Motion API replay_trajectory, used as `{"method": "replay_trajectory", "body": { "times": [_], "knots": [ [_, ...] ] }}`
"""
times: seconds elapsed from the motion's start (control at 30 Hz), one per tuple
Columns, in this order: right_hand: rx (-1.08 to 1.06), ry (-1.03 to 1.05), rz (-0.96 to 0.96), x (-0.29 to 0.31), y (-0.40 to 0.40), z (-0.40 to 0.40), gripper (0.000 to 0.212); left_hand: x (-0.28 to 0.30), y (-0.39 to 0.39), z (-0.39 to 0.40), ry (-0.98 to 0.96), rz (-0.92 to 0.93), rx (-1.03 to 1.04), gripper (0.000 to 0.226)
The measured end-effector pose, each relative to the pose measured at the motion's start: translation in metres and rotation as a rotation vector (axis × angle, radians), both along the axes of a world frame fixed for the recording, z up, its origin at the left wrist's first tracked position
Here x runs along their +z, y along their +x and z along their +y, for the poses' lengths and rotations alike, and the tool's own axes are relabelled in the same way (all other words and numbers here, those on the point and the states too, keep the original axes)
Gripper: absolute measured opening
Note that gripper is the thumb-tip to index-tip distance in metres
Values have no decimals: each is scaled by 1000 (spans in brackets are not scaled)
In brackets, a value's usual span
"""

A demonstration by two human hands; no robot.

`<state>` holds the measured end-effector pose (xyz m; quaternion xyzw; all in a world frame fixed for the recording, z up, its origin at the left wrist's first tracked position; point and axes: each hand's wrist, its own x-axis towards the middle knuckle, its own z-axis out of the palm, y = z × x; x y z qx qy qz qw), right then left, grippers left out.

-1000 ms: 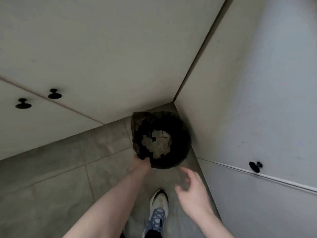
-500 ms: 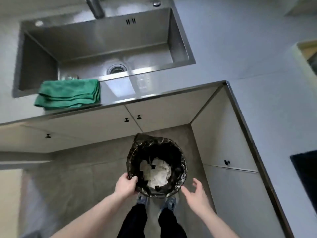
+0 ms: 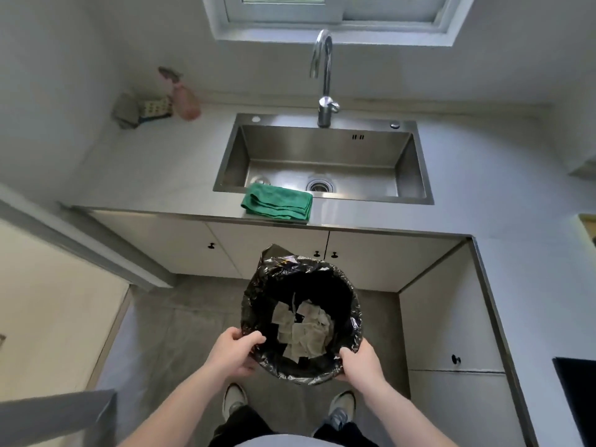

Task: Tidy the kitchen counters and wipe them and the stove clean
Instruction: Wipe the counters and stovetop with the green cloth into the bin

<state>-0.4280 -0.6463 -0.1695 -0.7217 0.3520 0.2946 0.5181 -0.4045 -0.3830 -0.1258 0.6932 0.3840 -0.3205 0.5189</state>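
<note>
Fingers: my left hand point(image 3: 233, 351) curls over the near-left rim of the bin point(image 3: 301, 321), thumb pinching the black liner point(image 3: 274, 262); my right hand point(image 3: 361, 362) clasps the near-right rim.

Handling: I'd keep both grips level so nothing tips out.

Bin: round, paper scraps point(image 3: 301, 332) at the bottom, held above the floor before the sink point(image 3: 322, 162).

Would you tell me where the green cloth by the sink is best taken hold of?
Probably the near edge of the green cloth, approached from the front of the counter. It lies folded flat between the sink and the counter's front edge, so pinching all layers there should lift it as one bundle. Both hands are now on the bin.
</note>
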Motion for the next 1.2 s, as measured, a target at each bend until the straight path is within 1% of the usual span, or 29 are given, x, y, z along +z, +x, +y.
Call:
{"method": "replay_trajectory", "body": {
  "times": [0.07, 0.13, 0.2, 0.3, 0.37, 0.43, 0.47, 0.5, 0.53, 0.57, 0.6, 0.63, 0.73, 0.77, 0.83, 0.9, 0.97, 1.1, 1.13, 1.2],
  "knots": [
    [-20, 33, -33, 20, 14, 32, 32, 3, 4, 27, -30, -3, 50, 42],
    [-10, 43, -53, 35, 25, 69, 30, 1, 9, 63, -68, -6, 76, 43],
    [44, 27, -63, 48, 36, 108, 26, -4, 15, 102, -81, 4, 79, 40],
    [101, 19, -48, 55, 48, 160, 20, -24, 18, 163, -34, 20, 47, 35],
    [120, 54, -15, 50, 56, 186, 19, -30, 22, 192, -24, 10, 22, 33],
    [134, 96, 39, 46, 63, 208, 17, -30, 28, 218, -8, 4, 20, 25],
    [157, 100, 61, 48, 67, 213, 23, -25, 30, 224, 5, 10, 21, 23],
    [177, 100, 75, 50, 75, 219, 41, -23, 33, 234, 17, 15, 28, 22],
    [199, 86, 75, 52, 83, 221, 64, -22, 36, 242, 24, 18, 28, 21],
    [232, 39, 53, 55, 93, 219, 85, -21, 38, 248, 27, 20, 27, 21],
    [281, -38, 2, 57, 106, 216, 95, -22, 41, 255, 31, 29, 22, 22],
    [328, -128, -68, 57, 122, 212, 97, -26, 46, 263, 39, 41, 26, 23],
    [377, -332, -323, 56, 179, 201, 87, -37, 63, 282, 59, 64, 56, 25],
    [388, -386, -378, 56, 201, 199, 84, -40, 71, 287, 69, 77, 68, 25],
    [419, -485, -423, 53, 243, 198, 83, -42, 82, 292, 92, 102, 99, 20],
    [473, -565, -434, 46, 279, 199, 83, -42, 93, 295, 101, 100, 151, 15],
    [536, -637, -418, 38, 310, 202, 84, -49, 104, 303, 96, 98, 200, 16],
    [634, -701, -298, 14, 353, 208, 85, -72, 128, 331, 70, 173, 218, 29],
    [647, -705, -264, 9, 360, 208, 85, -74, 133, 336, 61, 187, 221, 30],
    [666, -718, -193, 0, 370, 206, 87, -68, 145, 340, 67, 189, 240, 25]
  ]
}}
